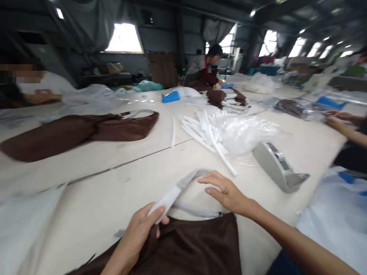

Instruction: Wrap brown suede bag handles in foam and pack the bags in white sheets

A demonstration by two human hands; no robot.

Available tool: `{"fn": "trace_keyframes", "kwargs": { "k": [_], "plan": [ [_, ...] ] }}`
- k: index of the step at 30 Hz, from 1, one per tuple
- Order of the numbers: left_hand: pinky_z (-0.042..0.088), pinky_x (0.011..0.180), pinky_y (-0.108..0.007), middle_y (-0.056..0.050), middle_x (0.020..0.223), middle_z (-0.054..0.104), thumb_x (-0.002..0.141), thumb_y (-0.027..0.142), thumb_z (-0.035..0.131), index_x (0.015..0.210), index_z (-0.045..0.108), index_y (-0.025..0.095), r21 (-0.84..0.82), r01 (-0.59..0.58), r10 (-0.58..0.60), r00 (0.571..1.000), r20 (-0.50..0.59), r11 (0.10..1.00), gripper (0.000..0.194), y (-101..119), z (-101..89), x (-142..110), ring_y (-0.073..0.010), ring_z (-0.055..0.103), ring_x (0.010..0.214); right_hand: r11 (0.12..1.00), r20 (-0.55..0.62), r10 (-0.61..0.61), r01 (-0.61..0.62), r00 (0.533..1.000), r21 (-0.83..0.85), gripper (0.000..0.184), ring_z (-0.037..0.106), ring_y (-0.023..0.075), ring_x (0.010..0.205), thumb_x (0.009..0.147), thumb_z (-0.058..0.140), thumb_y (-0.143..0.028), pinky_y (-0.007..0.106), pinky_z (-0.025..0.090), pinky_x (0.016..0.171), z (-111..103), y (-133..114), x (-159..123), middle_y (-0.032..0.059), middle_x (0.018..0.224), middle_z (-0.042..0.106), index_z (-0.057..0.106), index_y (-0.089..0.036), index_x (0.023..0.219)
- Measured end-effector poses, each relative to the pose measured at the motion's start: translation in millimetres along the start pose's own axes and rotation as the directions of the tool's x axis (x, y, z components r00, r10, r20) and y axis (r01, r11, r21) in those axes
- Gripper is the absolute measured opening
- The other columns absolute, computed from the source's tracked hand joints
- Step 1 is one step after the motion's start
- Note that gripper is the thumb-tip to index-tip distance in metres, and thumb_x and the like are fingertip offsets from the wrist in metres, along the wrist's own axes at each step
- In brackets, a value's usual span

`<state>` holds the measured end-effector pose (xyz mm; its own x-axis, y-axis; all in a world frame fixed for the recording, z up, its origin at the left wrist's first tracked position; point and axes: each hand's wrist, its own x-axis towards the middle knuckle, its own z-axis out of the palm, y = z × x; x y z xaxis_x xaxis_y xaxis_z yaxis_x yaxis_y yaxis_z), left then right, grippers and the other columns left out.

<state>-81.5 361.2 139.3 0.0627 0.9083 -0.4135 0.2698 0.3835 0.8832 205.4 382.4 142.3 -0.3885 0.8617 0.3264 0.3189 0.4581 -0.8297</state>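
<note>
one brown bag [200, 244] is laid at the near edge of the table [137, 191], with one pale strap [169, 196] looped up from its top edge. a second brown bag [77, 131] is spread farther off to the left, and a folded brown pile [216, 97] is set toward the back, its pieces too blurred to be counted. one grey tape dispenser [272, 168] is placed at the right. white strips [212, 137] are heaped beside clear plastic [249, 133]; they are overlapped too much to be counted, but one single strip [173, 131] is set apart at their left. two hands are shown: by the left hand [140, 225] the strap is gripped between thumb and fingers, near the bag's top edge; the right hand [225, 189] is held half open, fingers curved and thumb parted, just beside the strap's upper bend, and whether it is touched cannot be told.
</note>
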Motion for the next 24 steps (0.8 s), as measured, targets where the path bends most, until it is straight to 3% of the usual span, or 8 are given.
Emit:
{"fn": "trace_keyframes", "kwargs": {
  "k": [2,3,5,7,9,13,19,24],
  "plan": [
    [0.029,0.046,-0.021,0.001,0.046,0.055,0.072,0.068,0.065,0.069,0.064,0.016,0.035,0.010,-0.009,1.000,-0.019,0.999,0.053,1.9,-4.1,3.8,-0.0130,0.044,0.043,0.984,-0.229,0.148,-0.167,0.962,-0.066,0.029,0.061,0.0196,0.091,0.093,0.056,-0.039,0.035,0.048,0.087,-36.0,-2.9,-34.9,0.0060,0.097,0.065,0.068,-0.023,0.114],
    [0.028,0.045,-0.020,0.001,0.043,0.051,0.071,0.070,0.066,0.068,0.064,0.016,0.030,0.020,-0.019,1.000,-0.021,0.999,0.054,3.6,-5.3,5.5,-0.0132,0.043,0.043,0.961,-0.359,0.220,-0.264,0.907,-0.079,0.028,0.060,0.0194,0.084,0.090,0.060,-0.041,0.034,0.049,0.081,-57.4,-4.0,-52.4,0.0049,0.090,0.065,0.071,-0.022,0.106],
    [0.028,0.044,-0.020,0.001,0.042,0.050,0.067,0.071,0.068,0.068,0.063,0.016,-0.016,0.040,-0.040,0.999,-0.020,0.999,0.055,8.7,-5.1,8.6,-0.0127,0.042,0.042,0.899,-0.597,0.315,-0.434,0.738,-0.062,0.029,0.058,0.0189,0.074,0.083,0.065,-0.046,0.032,0.047,0.072,-103.8,-5.1,-84.0,0.0036,0.080,0.065,0.072,-0.020,0.091],
    [0.029,0.043,-0.020,0.001,0.043,0.050,0.062,0.073,0.070,0.069,0.064,0.017,-0.063,0.057,-0.059,0.998,-0.029,0.996,0.057,15.6,-0.2,12.7,-0.0123,0.042,0.042,0.835,-0.752,0.339,-0.549,0.565,-0.036,0.032,0.056,0.0190,0.071,0.077,0.066,-0.049,0.031,0.045,0.068,-148.8,-4.2,-106.7,0.0034,0.076,0.065,0.071,-0.019,0.085],
    [0.031,0.042,-0.020,0.001,0.044,0.051,0.060,0.072,0.072,0.071,0.064,0.017,-0.087,0.029,-0.032,0.999,-0.030,0.996,0.057,22.4,9.4,17.6,-0.0126,0.043,0.042,0.761,-0.806,0.374,-0.649,0.459,-0.017,0.031,0.057,0.0210,0.077,0.072,0.067,-0.048,0.032,0.043,0.071,-184.6,-2.3,-118.9,0.0051,0.080,0.068,0.072,-0.019,0.082],
    [0.031,0.042,-0.019,0.001,0.045,0.052,0.063,0.071,0.071,0.073,0.065,0.016,-0.009,-0.044,0.044,0.999,0.022,0.999,0.056,26.3,31.1,24.0,-0.0123,0.044,0.042,0.645,-0.736,0.537,-0.763,0.411,0.045,0.027,0.058,0.0238,0.076,0.062,0.071,-0.044,0.033,0.042,0.071,-215.8,2.4,-120.1,0.0069,0.070,0.066,0.069,-0.017,0.060],
    [0.031,0.038,-0.023,0.002,0.043,0.049,0.061,0.075,0.067,0.071,0.062,0.018,-0.003,-0.066,0.066,0.998,0.001,0.998,0.058,15.1,35.0,23.1,-0.0146,0.043,0.037,0.593,-0.632,0.677,-0.788,0.377,0.166,0.033,0.048,0.0160,0.057,0.054,0.077,-0.043,0.031,0.037,0.061,-207.2,7.2,-106.8,0.0029,0.051,0.057,0.059,-0.017,0.045],
    [0.033,0.037,-0.024,0.003,0.043,0.049,0.062,0.074,0.067,0.071,0.061,0.019,0.012,-0.078,0.078,0.997,-0.003,0.997,0.056,15.2,33.7,23.3,-0.0153,0.045,0.036,0.626,-0.659,0.664,-0.745,0.354,0.230,0.035,0.046,0.0145,0.055,0.049,0.078,-0.043,0.030,0.036,0.059,-205.3,4.8,-103.0,0.0013,0.047,0.053,0.055,-0.018,0.042]
  ]
}}
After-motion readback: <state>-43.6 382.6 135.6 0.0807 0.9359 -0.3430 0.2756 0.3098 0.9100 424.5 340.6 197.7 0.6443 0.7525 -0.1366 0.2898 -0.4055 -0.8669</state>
